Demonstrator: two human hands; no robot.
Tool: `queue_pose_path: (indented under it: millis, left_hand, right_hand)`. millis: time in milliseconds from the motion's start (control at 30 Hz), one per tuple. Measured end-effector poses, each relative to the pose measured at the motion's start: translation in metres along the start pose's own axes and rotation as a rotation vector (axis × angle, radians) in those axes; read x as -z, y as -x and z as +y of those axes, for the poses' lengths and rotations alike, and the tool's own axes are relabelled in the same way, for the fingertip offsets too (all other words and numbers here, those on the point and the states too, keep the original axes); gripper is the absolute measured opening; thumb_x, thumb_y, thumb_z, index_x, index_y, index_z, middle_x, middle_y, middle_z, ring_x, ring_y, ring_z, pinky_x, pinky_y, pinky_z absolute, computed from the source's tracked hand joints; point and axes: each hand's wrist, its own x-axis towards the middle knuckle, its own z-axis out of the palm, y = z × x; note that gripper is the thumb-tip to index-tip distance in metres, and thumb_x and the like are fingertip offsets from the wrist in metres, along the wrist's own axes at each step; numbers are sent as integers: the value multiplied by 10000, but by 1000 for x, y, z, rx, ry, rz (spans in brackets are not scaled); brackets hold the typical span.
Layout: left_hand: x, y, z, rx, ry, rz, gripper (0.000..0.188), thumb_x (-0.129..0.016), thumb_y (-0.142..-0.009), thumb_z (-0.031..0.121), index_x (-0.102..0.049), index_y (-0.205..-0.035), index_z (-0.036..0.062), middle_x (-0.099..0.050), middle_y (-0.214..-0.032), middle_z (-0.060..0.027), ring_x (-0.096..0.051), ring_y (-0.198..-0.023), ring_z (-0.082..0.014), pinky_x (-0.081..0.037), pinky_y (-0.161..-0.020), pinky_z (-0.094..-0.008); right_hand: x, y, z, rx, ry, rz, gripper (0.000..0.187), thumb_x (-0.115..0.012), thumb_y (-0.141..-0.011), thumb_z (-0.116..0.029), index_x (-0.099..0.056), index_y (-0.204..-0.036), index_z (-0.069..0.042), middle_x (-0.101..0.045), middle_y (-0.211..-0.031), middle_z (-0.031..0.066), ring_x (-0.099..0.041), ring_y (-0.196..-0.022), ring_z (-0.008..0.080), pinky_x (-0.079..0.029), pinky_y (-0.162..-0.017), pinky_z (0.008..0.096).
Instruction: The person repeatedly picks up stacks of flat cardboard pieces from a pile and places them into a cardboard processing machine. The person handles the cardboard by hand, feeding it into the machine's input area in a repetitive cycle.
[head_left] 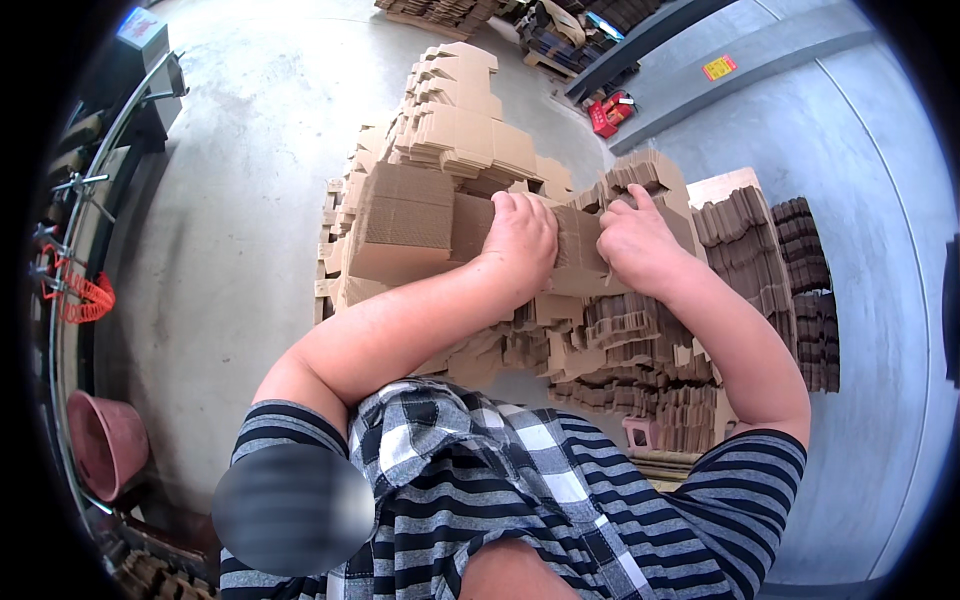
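Concrete warehouse floor (230, 200) | left hand (520, 240) and right hand (640, 245) both clamped on a bundle of flat cardboard blanks (420, 225) atop the stacks (640, 340) | likely light, stiff, loose-layered; grip both ends

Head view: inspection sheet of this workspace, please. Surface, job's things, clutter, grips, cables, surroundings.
Surface: grey concrete floor, wooden pallet edge under the stacks.
Job's things: bundle of flat brown die-cut cardboard blanks held at chest height above tall stacks of the same blanks.
Clutter: darker cardboard stacks on the right; pink bucket lower left.
Grips: left hand and right hand both closed on the bundle.
Cables: nothing seen.
Surroundings: metal conveyor frame on the left, red item by a grey beam.
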Motion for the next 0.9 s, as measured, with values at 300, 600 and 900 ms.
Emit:
queue_pose_path:
  millis: [300,600,900]
  left_hand:
    - [0,-4,5,7,11,-28,881,-665,-660,625,-500,-1193,-58,-551,-1044,-137,-490,-1007,-290,-341,-890,-457]
    - [0,-6,4,3,23,-28,862,-661,-661,631,-512,-1168,-51,-552,-1040,-137,-490,-1007,-288,-347,-882,-460]
    - [-1,-6,2,-1,13,-22,845,-664,-657,630,-524,-1147,-45,-555,-1004,-122,-494,-972,-274,-354,-857,-440]
  right_hand:
    - [-8,-3,-2,14,29,-100,154,-600,-685,-112,-692,-795,-55,-627,-884,98,-556,-991,252,-256,-1045,515]
    - [1,11,20,8,68,62,127,-599,-716,-139,-668,-789,-61,-605,-895,83,-535,-1011,241,-280,-1033,484]
    - [-9,30,-9,-65,-7,131,101,-601,-724,-132,-681,-764,-85,-575,-917,56,-494,-1092,224,-219,-1081,549]
